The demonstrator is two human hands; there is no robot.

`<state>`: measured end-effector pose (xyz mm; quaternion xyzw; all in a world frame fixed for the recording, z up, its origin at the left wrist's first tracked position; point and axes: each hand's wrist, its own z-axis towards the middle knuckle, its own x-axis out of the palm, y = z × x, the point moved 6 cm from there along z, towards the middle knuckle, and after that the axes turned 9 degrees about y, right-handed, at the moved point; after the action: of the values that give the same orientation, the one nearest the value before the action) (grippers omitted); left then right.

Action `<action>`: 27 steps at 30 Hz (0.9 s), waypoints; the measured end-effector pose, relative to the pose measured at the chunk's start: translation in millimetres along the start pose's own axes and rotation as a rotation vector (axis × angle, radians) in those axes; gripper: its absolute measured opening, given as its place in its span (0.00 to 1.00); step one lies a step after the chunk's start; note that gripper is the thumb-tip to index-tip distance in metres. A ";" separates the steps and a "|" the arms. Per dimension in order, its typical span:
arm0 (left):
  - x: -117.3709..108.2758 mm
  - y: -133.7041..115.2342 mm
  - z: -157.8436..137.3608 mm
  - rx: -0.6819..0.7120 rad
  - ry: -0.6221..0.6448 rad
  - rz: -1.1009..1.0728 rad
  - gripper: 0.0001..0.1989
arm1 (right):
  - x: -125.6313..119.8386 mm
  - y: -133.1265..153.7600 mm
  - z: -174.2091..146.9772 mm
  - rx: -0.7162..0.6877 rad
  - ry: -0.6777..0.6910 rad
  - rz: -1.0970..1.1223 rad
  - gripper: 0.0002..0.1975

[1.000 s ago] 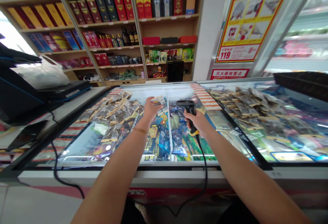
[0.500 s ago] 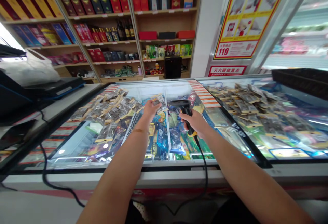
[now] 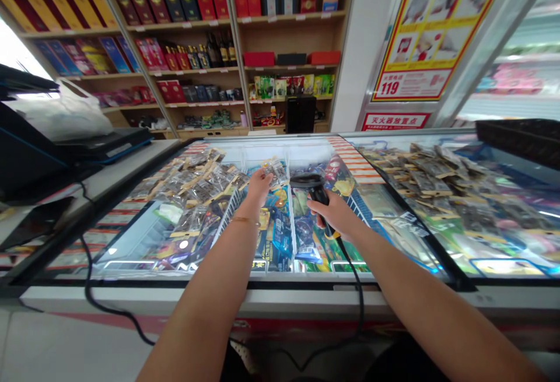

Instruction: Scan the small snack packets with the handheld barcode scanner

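My left hand [image 3: 259,186] is closed on a small clear packet [image 3: 276,171] with dark contents and a printed label, held above the chest freezer. Wrapped round the handle of a black handheld barcode scanner [image 3: 308,182] is my right hand [image 3: 335,213]. The scanner's head points left, toward the packet, with a gap between them. From its handle a black cable [image 3: 356,280] hangs over the freezer's front edge. Many similar packets [image 3: 205,181] lie heaped on the glass to the left, and another heap of packets [image 3: 437,175] lies to the right.
The chest freezer [image 3: 306,299] spans the front, with bagged goods [image 3: 282,233] in its baskets. At left stands a counter with a white plastic bag [image 3: 65,111] and dark equipment. A black tray [image 3: 520,140] sits at far right. Stocked shelves [image 3: 175,23] rise behind.
The whole view has shifted slightly, so the scene sits a little further right. The packet and scanner stay in my hands, and the packet's label now faces the scanner more plainly.
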<state>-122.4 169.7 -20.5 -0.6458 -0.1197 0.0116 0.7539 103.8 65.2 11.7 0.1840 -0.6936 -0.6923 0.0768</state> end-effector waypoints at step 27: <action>2.5 -7.8 -6.5 -0.028 -0.027 0.057 0.12 | -0.7 3.5 -0.7 -0.030 0.004 0.016 0.09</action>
<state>-119.9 162.5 -13.3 -0.6594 -0.1114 0.0401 0.7424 104.1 64.7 15.3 0.1789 -0.6843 -0.7016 0.0865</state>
